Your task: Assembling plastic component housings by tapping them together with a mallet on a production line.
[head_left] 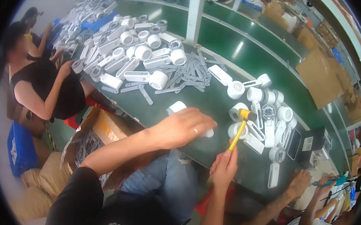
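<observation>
White handheld unit (176,107) lies on the green table (140,114), partly covered by the left hand (183,128) (whether its fingers grip, cannot tell). Right hand (226,162) closes around a yellow-handled mallet (238,135). Further white units (286,114) cluster rightward; grey strips (196,71) lie beyond the left hand

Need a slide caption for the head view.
Right hand gripping a yellow hammer, left hand over a white part on a green workbench.
</observation>
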`<state>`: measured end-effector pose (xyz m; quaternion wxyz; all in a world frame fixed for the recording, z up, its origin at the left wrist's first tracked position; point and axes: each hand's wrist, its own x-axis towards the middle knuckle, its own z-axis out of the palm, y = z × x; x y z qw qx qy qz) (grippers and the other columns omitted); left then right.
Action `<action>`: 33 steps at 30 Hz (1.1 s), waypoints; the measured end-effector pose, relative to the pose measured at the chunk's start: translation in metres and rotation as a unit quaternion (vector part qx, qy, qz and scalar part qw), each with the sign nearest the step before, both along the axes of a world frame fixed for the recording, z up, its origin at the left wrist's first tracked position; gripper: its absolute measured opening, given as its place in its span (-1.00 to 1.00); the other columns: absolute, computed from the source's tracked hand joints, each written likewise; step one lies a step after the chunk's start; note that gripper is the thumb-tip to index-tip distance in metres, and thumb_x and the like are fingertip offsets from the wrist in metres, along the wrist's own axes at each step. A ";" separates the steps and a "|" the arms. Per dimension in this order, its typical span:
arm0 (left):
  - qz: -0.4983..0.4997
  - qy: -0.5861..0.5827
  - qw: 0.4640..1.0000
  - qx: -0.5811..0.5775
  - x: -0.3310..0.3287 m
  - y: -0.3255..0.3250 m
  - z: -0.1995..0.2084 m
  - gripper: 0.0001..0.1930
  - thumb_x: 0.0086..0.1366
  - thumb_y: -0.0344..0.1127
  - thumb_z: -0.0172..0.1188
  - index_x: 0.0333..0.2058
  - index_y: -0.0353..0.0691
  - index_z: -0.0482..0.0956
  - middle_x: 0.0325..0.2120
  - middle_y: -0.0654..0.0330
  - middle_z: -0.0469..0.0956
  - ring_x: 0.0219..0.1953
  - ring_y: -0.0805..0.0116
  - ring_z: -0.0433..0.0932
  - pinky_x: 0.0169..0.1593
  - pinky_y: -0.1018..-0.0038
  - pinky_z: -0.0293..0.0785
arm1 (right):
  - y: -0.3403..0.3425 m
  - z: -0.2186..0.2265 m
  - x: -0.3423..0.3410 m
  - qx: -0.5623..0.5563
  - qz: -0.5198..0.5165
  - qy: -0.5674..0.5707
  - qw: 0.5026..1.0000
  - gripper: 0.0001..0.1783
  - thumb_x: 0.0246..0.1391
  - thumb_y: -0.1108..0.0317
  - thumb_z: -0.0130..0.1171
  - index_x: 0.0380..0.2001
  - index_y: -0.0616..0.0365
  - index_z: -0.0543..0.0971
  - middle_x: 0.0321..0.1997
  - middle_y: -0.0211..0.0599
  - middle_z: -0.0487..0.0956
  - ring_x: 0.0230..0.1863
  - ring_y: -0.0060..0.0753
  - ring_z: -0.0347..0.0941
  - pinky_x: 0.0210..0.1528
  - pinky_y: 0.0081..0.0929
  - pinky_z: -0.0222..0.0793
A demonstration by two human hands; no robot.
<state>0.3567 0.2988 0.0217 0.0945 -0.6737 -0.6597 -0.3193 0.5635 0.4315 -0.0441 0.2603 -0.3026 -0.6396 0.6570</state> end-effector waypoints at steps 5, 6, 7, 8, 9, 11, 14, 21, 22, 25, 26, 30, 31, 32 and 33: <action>0.031 0.016 0.997 -0.075 0.010 -0.002 -0.023 -0.19 0.08 -0.25 0.50 0.34 -0.18 0.44 0.14 0.06 0.60 0.21 0.05 0.57 0.45 0.04 0.32 | -0.006 0.011 -0.005 -0.059 -0.026 0.014 0.998 -0.47 0.54 0.30 -0.06 0.47 0.20 0.30 -0.61 -0.49 0.34 -0.73 -0.71 0.22 -0.70 -0.61 0.19; 0.055 0.010 0.995 -0.079 0.003 -0.010 -0.018 -0.15 0.03 -0.25 0.55 0.34 -0.17 0.44 0.22 0.05 0.57 0.29 0.05 0.52 0.48 -0.01 0.26 | -0.006 0.011 -0.004 -0.059 -0.029 0.010 0.998 -0.47 0.54 0.30 -0.06 0.47 0.20 0.30 -0.61 -0.49 0.34 -0.73 -0.71 0.22 -0.70 -0.61 0.19; 0.065 -0.006 0.994 -0.091 -0.009 -0.021 -0.014 -0.07 -0.06 -0.20 0.61 0.35 -0.17 0.44 0.29 0.02 0.52 0.37 -0.01 0.43 0.51 -0.04 0.18 | -0.006 0.012 -0.004 -0.031 -0.023 0.000 0.999 -0.46 0.51 0.33 0.00 0.46 0.19 0.32 -0.61 -0.49 0.36 -0.73 -0.71 0.23 -0.70 -0.61 0.20; 0.084 -0.019 0.993 -0.078 -0.018 -0.031 -0.014 -0.07 -0.06 -0.19 0.62 0.34 -0.17 0.46 0.29 0.01 0.52 0.38 -0.05 0.42 0.51 -0.04 0.18 | -0.006 0.012 -0.003 -0.003 -0.016 -0.009 1.000 -0.46 0.47 0.36 0.06 0.45 0.19 0.35 -0.61 -0.49 0.38 -0.73 -0.71 0.24 -0.70 -0.61 0.20; 0.104 -0.032 0.992 -0.065 -0.025 -0.041 -0.014 -0.08 -0.07 -0.18 0.62 0.33 -0.17 0.47 0.28 0.01 0.52 0.38 -0.08 0.41 0.51 -0.05 0.18 | -0.005 0.011 -0.002 -0.003 -0.015 -0.010 1.000 -0.46 0.47 0.36 0.06 0.45 0.19 0.35 -0.61 -0.49 0.38 -0.73 -0.71 0.24 -0.70 -0.61 0.20; 0.101 -0.047 0.992 -0.060 -0.034 -0.052 -0.011 -0.21 -0.01 -0.22 0.61 0.25 -0.20 0.55 0.29 0.00 0.51 0.37 -0.13 0.41 0.47 -0.03 0.25 | -0.003 0.009 0.000 0.013 -0.004 -0.045 0.999 -0.44 0.41 0.41 0.13 0.43 0.19 0.39 -0.60 -0.49 0.42 -0.74 -0.71 0.26 -0.70 -0.60 0.21; 0.136 -0.085 0.987 0.007 -0.052 -0.058 -0.005 -0.48 0.17 -0.38 0.48 0.14 -0.26 0.64 0.21 -0.03 0.58 0.27 -0.09 0.52 0.32 0.12 0.45 | -0.005 0.014 -0.002 0.021 -0.015 -0.067 0.997 -0.45 0.41 0.41 0.12 0.42 0.20 0.40 -0.59 -0.50 0.42 -0.75 -0.70 0.25 -0.71 -0.60 0.21; 0.194 -0.004 0.975 -0.107 -0.133 0.017 -0.018 -0.74 0.23 -0.31 0.39 -0.11 -0.21 0.74 -0.22 0.04 0.65 -0.03 -0.02 0.63 0.10 0.11 0.56 | -0.001 0.008 0.000 -0.018 -0.032 -0.022 0.999 -0.51 0.42 0.41 0.11 0.36 0.22 0.44 -0.59 -0.47 0.44 -0.74 -0.69 0.28 -0.70 -0.58 0.24; 0.194 -0.004 0.975 -0.105 -0.140 0.032 -0.032 -0.74 0.23 -0.31 0.39 -0.11 -0.21 0.74 -0.22 0.04 0.65 -0.03 -0.02 0.63 0.10 0.11 0.56 | 0.000 0.008 -0.001 -0.016 -0.032 -0.021 0.999 -0.51 0.42 0.41 0.11 0.36 0.22 0.44 -0.59 -0.47 0.44 -0.74 -0.69 0.28 -0.70 -0.58 0.24; 0.207 0.087 0.964 -0.143 -0.158 0.054 -0.054 -0.78 0.21 -0.30 0.40 -0.16 -0.14 0.78 -0.27 0.04 0.62 -0.08 0.00 0.63 0.06 0.14 0.58 | -0.006 0.010 -0.005 0.016 -0.029 -0.059 0.998 -0.53 0.42 0.38 0.12 0.34 0.23 0.45 -0.60 -0.48 0.45 -0.72 -0.68 0.33 -0.70 -0.59 0.26; 0.217 0.076 0.962 -0.149 -0.165 0.055 -0.056 -0.81 0.22 -0.30 0.40 -0.19 -0.14 0.78 -0.26 0.04 0.63 -0.09 0.00 0.64 0.04 0.14 0.58 | -0.006 0.009 -0.007 0.017 -0.028 -0.059 0.998 -0.53 0.42 0.38 0.12 0.34 0.23 0.45 -0.60 -0.48 0.45 -0.72 -0.68 0.33 -0.70 -0.59 0.26; 0.173 -0.032 0.979 -0.099 -0.173 0.050 -0.046 -0.86 0.24 -0.29 0.38 -0.24 -0.14 0.77 -0.23 0.02 0.67 -0.11 -0.02 0.66 0.02 0.16 0.59 | -0.005 0.009 -0.003 -0.004 -0.028 -0.031 0.999 -0.60 0.43 0.38 0.12 0.26 0.25 0.49 -0.59 -0.45 0.46 -0.74 -0.68 0.30 -0.71 -0.58 0.24; 0.175 -0.032 0.979 -0.100 -0.168 0.048 -0.038 -0.86 0.24 -0.29 0.38 -0.24 -0.14 0.77 -0.23 0.02 0.67 -0.11 -0.02 0.66 0.02 0.16 0.59 | -0.003 0.011 -0.003 -0.011 -0.024 -0.028 0.999 -0.64 0.43 0.38 0.12 0.20 0.27 0.51 -0.58 -0.44 0.46 -0.75 -0.68 0.29 -0.71 -0.58 0.24; 0.204 -0.075 0.973 -0.077 -0.159 0.047 -0.032 -0.87 0.26 -0.33 0.37 -0.23 -0.15 0.77 -0.23 0.00 0.68 -0.10 -0.02 0.69 0.02 0.18 0.61 | -0.001 0.010 -0.003 -0.027 -0.031 -0.028 0.999 -0.70 0.44 0.38 0.12 0.13 0.28 0.52 -0.59 -0.45 0.44 -0.76 -0.67 0.27 -0.72 -0.57 0.24; 0.230 -0.118 0.965 -0.054 -0.146 0.043 -0.021 -0.87 0.27 -0.36 0.35 -0.21 -0.15 0.76 -0.23 -0.02 0.69 -0.10 -0.02 0.71 0.02 0.19 0.63 | 0.001 0.008 0.000 -0.044 -0.041 -0.029 0.998 -0.75 0.44 0.38 0.12 0.06 0.29 0.53 -0.60 -0.45 0.42 -0.78 -0.67 0.24 -0.73 -0.57 0.23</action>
